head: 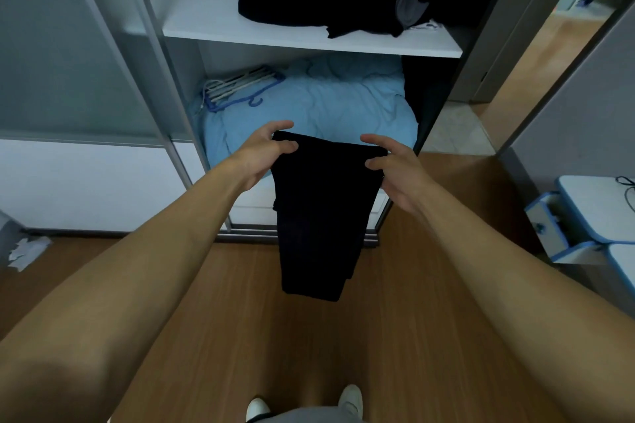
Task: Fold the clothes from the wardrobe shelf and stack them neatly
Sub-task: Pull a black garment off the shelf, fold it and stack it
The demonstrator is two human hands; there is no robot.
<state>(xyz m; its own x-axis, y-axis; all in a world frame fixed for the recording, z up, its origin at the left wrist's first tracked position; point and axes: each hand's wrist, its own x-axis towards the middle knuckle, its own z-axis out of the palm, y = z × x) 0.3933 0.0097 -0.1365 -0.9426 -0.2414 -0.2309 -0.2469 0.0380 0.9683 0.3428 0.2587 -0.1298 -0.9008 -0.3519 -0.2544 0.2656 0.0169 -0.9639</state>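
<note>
Evidently soft, light, limp black fabric garment (319,216), pinched at its 2 top corners by left hand (263,153) and right hand (395,168); below this grip it hangs slack, best held by the upper edge
</note>
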